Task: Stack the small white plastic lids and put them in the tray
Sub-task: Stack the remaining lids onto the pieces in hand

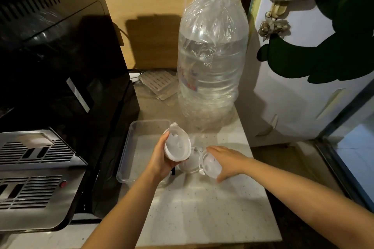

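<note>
My left hand [159, 159] grips a small stack of white plastic lids [178, 145], tilted so their undersides face me, above the right edge of the clear plastic tray [129, 143]. On the counter to the right, my right hand [226, 161] closes around another white lid [210, 166], held on edge. One more white lid [191, 162] lies between the two hands, partly hidden by the stack.
A large clear water bottle [210, 62] with a green cap stands behind the tray. A black appliance [60, 66] with metal grilles fills the left side. A white door [303, 97] is on the right. The pale counter [202, 208] extends toward me.
</note>
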A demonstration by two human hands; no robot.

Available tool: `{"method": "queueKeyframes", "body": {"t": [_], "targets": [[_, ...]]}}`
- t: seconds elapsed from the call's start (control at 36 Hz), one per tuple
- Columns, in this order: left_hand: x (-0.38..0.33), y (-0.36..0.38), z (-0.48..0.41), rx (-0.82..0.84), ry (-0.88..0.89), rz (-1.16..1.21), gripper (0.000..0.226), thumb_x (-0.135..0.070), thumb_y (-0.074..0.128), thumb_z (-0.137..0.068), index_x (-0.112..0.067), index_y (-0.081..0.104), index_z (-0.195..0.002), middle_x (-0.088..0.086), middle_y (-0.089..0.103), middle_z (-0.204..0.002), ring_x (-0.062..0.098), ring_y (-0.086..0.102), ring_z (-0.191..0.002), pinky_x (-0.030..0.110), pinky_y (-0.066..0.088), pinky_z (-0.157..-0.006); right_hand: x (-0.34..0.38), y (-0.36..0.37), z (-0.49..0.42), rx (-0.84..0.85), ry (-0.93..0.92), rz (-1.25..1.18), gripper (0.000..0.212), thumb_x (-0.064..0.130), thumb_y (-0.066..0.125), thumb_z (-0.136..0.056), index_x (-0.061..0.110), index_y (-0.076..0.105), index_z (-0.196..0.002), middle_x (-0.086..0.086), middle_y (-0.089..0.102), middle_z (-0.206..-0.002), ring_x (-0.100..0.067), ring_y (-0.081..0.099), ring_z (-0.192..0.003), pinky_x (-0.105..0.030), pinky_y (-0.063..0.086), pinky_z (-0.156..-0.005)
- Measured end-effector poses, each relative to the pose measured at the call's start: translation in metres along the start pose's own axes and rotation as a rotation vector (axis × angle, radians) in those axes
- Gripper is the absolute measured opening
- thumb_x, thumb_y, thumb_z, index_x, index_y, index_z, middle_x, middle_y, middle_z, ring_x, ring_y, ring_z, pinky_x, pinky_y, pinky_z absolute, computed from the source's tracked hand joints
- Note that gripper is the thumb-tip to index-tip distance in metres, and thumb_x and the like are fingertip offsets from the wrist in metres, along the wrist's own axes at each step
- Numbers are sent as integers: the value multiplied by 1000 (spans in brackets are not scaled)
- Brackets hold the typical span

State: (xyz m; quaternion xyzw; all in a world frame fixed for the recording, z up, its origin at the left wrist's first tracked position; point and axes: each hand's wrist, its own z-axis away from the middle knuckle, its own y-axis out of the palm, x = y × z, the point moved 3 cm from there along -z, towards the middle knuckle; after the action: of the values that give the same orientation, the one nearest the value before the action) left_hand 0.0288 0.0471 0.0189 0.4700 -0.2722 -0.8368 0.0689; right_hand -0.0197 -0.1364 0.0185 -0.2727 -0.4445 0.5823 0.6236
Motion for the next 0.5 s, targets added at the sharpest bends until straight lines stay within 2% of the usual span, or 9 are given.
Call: {"method": "queueKeyframes", "body": {"t": [0.08,0.17,0.25,0.36,0.44,0.5], "targets": [[-1,2,3,27,28,3,58,-47,53,-71,-22,52,-124,11,57,-114,26,57,-101,39,53,-68,-2,-18,4,-56,12,-40,105,42,78,-65,21,15,-147,3,25,-155,-20,32,-138,-33,40,-101],[-4,6,6,34,47,25,42,-44,51,-76,-27,56,-113,9,58,-111,26,56,-102,42,50,-76,0,-43,12,-115,27,-78,112,48,75,-67,23,6,-151,2,17,-159,-20,25,-143,-36,35,-109],[-5,11,7,38,50,28,54,-45,51,-74,-23,51,-123,10,57,-114,25,56,-102,42,51,-76,7,-69,19,-186,27,-147,111,51,73,-68,25,6,-151,2,17,-159,-19,23,-144,-35,31,-110],[-9,20,7,40,87,31,64,-48,53,-68,-23,49,-127,10,57,-116,26,57,-103,39,53,-71,18,-96,23,-301,20,-312,102,51,74,-68,28,16,-148,3,28,-155,-20,31,-140,-34,35,-105],[-13,30,8,75,126,9,49,-45,46,-80,-22,52,-123,8,62,-110,24,61,-96,37,55,-68,26,-106,22,-347,13,-453,100,54,72,-67,25,20,-148,-1,31,-154,-22,34,-139,-39,37,-109],[-16,37,10,128,145,-18,34,-39,35,-92,-21,59,-109,5,71,-95,18,69,-83,35,56,-65,31,-108,19,-364,20,-525,101,56,72,-66,22,22,-147,-3,33,-153,-22,35,-138,-40,38,-109]]}}
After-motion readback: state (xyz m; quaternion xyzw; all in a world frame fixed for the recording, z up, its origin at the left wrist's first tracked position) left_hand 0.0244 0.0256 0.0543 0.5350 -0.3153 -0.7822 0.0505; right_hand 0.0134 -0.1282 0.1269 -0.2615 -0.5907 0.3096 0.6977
